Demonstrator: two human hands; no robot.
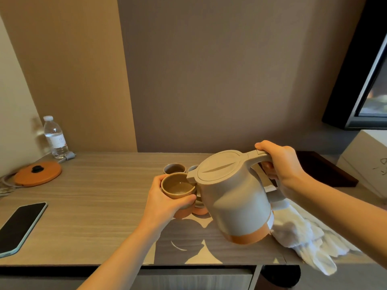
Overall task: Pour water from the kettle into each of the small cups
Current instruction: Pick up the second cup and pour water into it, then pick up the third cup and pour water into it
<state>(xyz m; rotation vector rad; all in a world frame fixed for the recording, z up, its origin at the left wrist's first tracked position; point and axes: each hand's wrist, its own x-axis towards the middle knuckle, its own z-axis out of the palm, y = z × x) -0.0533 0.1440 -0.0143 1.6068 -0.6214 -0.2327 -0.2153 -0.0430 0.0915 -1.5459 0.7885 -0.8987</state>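
The right hand (282, 164) has its grip clamped around the handle of a grey plastic electric kettle with an orange band at its foot (236, 197), thumb lying along the top of the handle, fingers curled under it. The kettle is lifted off the wood-grain table (94, 206) and tilted to the left, lid shut, its spout touching or just over the rim of a small brown glazed cup with an orange base (178, 188). The left hand (165, 201) has its grip closed around that cup from the near side, thumb across the front wall and fingers behind, holding it raised above the table. Water lies in the bottom of the cup.

Just behind the held cup stands a second small brown cup (174, 168) on the table, and beside it a third cup (193, 168), mostly hidden by the kettle's lid. Under the held cup, part of another orange-based piece (200, 208) shows, though what it is cannot be told.

A white crumpled cloth (301, 237) lies at the table's near right edge, beneath the right forearm. Far to the left sit a round orange kettle base with a black centre knob (38, 173), a clear plastic water bottle with a white cap (54, 137) against the wall, and a black-screened phone (19, 226) lying flat near the front edge.
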